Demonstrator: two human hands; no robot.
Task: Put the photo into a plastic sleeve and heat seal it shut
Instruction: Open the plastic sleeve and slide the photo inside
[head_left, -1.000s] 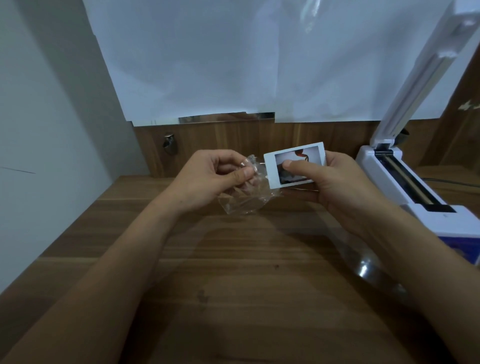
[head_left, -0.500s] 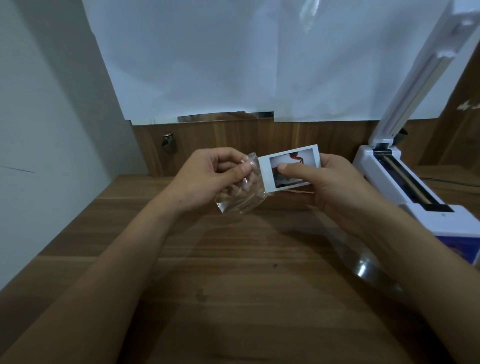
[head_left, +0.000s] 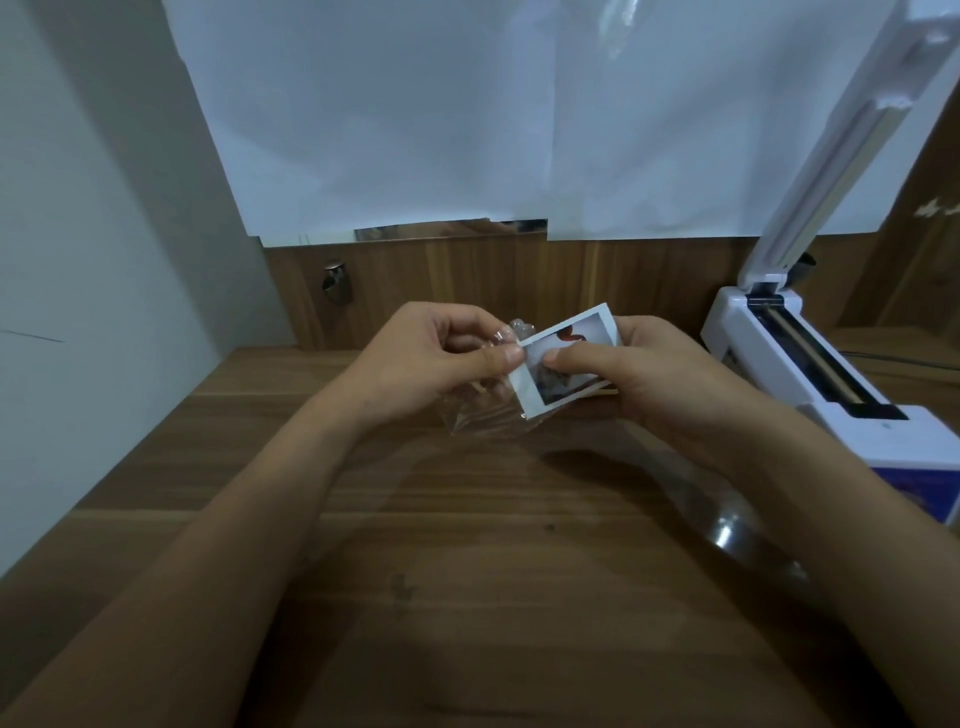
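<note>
My left hand pinches the top of a small clear plastic sleeve, which hangs crumpled below my fingers above the wooden table. My right hand holds a white-bordered instant photo by thumb and fingers. The photo is tilted, and its lower left corner meets the sleeve's mouth beside my left thumb. I cannot tell how far the photo is inside the sleeve. At the right stands the white heat sealer with its arm raised.
The wooden table runs toward me. More clear plastic lies on the table under my right forearm. White paper sheets cover the back wall. A grey wall borders the left side.
My right hand has tilted the photo and brought its left end down to the sleeve's mouth. My left hand has turned the sleeve's opening toward it.
</note>
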